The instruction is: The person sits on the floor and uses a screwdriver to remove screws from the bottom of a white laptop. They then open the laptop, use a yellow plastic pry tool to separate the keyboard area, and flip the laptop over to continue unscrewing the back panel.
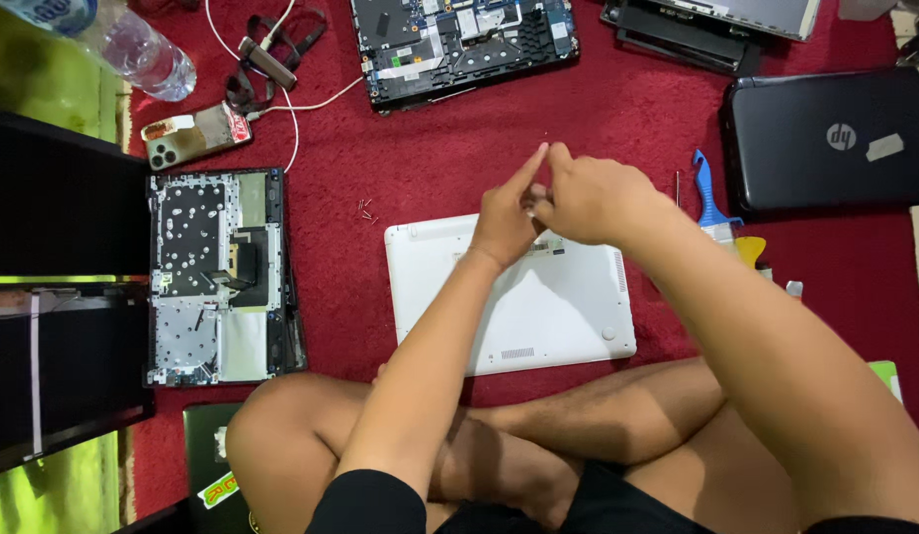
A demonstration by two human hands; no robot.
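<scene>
Your left hand (506, 213) and right hand (588, 201) meet above the far edge of the white laptop base (538, 311), which lies upside down on the red carpet (459, 148) just beyond your crossed legs. The left hand's fingers are pressed together, forefinger stretched up; the right hand's fingertips are pinched together against the left, on something too small to make out. A small cluster of screws (366, 210) lies on the carpet just left of the base. Farther left sits an opened keyboard chassis (217, 277). To the right lie a blue-handled brush (711, 198) and a closed black laptop (830, 138). At the far side rests an exposed motherboard assembly (464, 44).
</scene>
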